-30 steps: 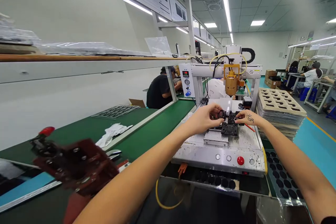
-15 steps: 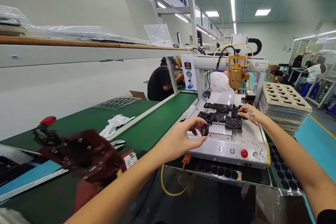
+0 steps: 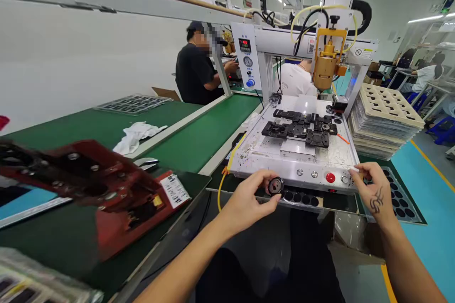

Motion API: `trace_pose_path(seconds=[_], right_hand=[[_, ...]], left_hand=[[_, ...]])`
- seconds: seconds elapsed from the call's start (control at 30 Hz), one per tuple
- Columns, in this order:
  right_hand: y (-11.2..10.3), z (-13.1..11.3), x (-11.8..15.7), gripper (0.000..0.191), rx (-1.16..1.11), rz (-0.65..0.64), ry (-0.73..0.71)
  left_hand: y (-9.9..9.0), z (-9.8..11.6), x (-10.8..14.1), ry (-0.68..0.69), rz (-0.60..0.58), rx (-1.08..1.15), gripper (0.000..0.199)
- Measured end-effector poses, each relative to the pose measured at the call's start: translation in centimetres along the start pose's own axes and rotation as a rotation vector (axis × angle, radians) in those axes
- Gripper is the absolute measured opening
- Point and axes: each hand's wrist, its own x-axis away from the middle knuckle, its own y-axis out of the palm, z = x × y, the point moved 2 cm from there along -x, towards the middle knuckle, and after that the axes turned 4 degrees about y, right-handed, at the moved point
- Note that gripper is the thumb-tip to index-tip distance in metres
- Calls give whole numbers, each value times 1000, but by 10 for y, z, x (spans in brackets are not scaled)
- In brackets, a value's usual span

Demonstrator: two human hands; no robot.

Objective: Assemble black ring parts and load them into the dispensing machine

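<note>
"Layout?"
"White machine (image 3: 256, 151); black fixtures (image 3: 317, 139) mid-bed."
"Hands?"
"My right hand (image 3: 377, 194): front right corner, grip unclear. My left hand (image 3: 249, 203) pinches the round part (image 3: 275, 186) near the front edge. I'd favour light rim contact, face untouched."

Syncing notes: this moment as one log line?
left hand: holds round black part; right hand: beside silver button; black fixtures: on white machine bed
</note>
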Motion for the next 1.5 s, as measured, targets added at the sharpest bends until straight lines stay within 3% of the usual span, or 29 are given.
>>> trace_pose_path(seconds=[0.1,0.23,0.33,0.4,0.57,0.8,0.93,1.17,1.33,1.5], right_hand=[[3,5,33,27,65,50,16],[17,-1,46,23,54,128,28],[29,-16,59,8,-57,-39,28],[36,-25,73,10,-97,-191,3],[55,-29,107,17,-103,-412,-76],[87,-7,113,24,1,-485,-133],[93,0,118,28,11,-491,-193],[105,11,143,26,-104,-379,-240],[90,5,167,21,-239,-324,-207],[55,-7,166,12,-291,-249,42]], left_hand=[[41,-28,8,15,-166,86,31],[103,-50,3,104,-404,154,40],[135,-60,-2,147,-494,173,40],[144,-66,-1,152,-525,179,40],[139,-73,16,153,-554,201,44],[141,-72,20,96,-542,204,37],[143,-74,18,67,-552,235,36],[132,-69,9,41,-608,268,35],[127,-66,8,46,-641,266,32],[142,-65,8,-3,-466,225,33]])
